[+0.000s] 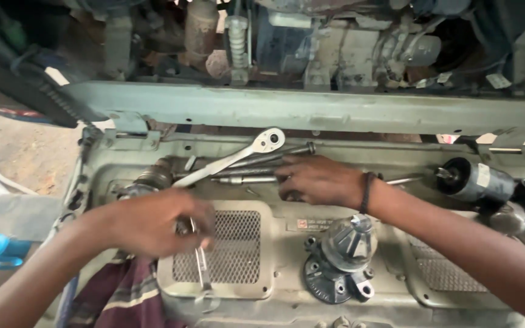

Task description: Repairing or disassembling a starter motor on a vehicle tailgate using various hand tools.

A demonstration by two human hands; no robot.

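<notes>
1. The left hand (153, 222) is closed on a slim wrench (202, 267), over the mesh grille (238, 249); the wrench's long axis runs toward the person.
2. The right hand (317, 180), fingers curled, rests on socket extension bars (256, 176) just beyond the grille, beside the ratchet (238, 155); whether it grips one I cannot tell.
3. The bars lie crosswise.

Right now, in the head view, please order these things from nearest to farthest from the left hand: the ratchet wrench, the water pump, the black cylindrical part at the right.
From the left hand:
1. Ratchet wrench, just above the hand, lying diagonally on the panel.
2. Water pump, lower centre, to the hand's right, standing on the panel.
3. Black cylindrical part, far right, beyond the right wrist.
</notes>
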